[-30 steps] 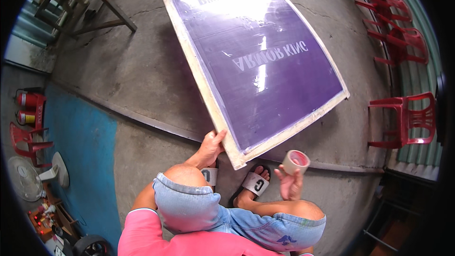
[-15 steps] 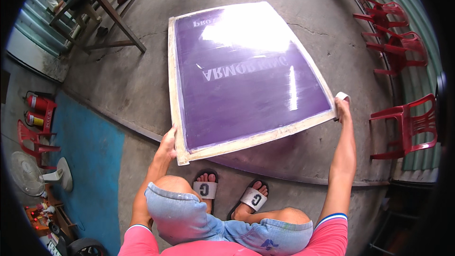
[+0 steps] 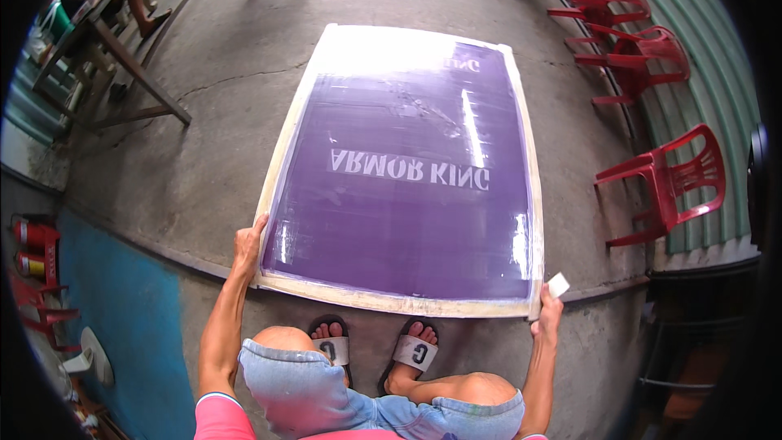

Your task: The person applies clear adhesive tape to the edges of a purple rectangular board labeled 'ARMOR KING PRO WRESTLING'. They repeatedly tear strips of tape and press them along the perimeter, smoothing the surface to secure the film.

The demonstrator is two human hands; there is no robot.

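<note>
Purple framed screen (image 3: 399, 236), pale flipped lettering (image 3: 407, 169), far letters (image 3: 462, 63) lost in glare, left hand (image 3: 248, 248) and right hand (image 3: 549, 314) gripping its sides, tape roll (image 3: 559, 284) partly hidden by the latter

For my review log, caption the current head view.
Left hand and right hand hold a purple framed panel at its sides, a small pale object by the right hand.
</note>
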